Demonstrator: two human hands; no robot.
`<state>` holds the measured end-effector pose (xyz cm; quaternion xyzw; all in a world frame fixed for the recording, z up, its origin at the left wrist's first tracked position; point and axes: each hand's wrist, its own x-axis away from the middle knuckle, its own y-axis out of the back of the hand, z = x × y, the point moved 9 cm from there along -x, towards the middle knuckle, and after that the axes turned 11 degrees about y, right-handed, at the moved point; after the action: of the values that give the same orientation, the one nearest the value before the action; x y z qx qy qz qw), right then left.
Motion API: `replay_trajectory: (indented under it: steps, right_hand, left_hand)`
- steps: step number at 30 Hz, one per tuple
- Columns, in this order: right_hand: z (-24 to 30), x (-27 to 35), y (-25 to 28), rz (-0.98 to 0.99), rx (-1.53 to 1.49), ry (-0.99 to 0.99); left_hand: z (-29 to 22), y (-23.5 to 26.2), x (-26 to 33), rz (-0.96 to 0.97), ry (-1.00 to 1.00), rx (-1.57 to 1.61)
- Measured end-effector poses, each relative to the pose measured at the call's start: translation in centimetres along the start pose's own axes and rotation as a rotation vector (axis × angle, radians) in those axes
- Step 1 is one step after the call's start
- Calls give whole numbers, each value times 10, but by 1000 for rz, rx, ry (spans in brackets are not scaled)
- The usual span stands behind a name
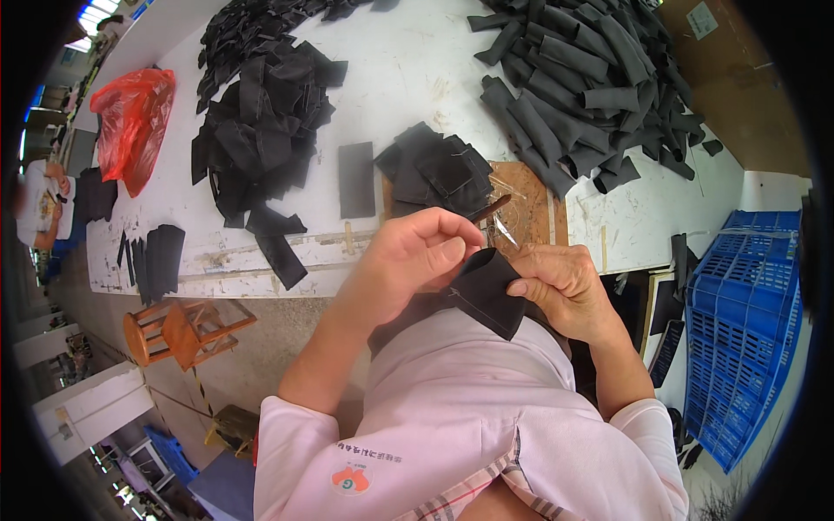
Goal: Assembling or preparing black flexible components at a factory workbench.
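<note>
Just in front of my body, my right hand point(560, 282) pinches a small black fabric piece point(493, 300) by its right edge. The piece looks folded into an open sleeve, with a pale stitched line along its lower side. At its upper left, my left hand point(408, 260) is closed, thumb and fingers curled together. A dark brown pointed thing point(492, 207) sticks out beyond these fingers; whether they hold it I cannot tell. Behind my hands, a small pile of black stitched pieces point(439, 169) lies partly on a brown board point(554, 208).
A heap of flat black pieces point(261, 130) covers the table's left side; rolled black pieces point(582, 78) fill the far right. A red plastic bag point(135, 122) lies far left. Blue crates point(743, 330) stand right, a wooden stool point(187, 334) left. Another person point(43, 204) sits far left.
</note>
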<state>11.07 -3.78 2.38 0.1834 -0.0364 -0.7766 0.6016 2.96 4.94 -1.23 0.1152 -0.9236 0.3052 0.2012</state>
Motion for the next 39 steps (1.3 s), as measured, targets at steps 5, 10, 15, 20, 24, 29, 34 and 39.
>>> replay_trajectory:
  steps: [5,10,15,20,24,29,34,39]
  right_hand:
    - [0,-3,-5,73,80,44]
    - [7,-11,-9,72,463,155]
    - [6,8,5,-308,289,6]
    - [5,11,-13,-260,266,38]
    - [4,4,-25,-189,511,93]
    - [-9,-1,-35,-224,705,111]
    - [-27,-3,-21,-342,-56,-73]
    - [-58,15,-37,-407,-847,-404]
  left_hand:
    - [-4,-2,-1,-21,103,-181]
    - [0,3,1,-175,39,-656]
    - [19,4,16,-457,-187,-529]
    - [6,-23,33,-732,-579,-724]
    - [9,-12,39,-934,-675,-844]
    - [17,15,31,-848,-501,-339]
    - [24,12,6,-112,-172,422]
    - [30,11,-2,-222,-220,136]
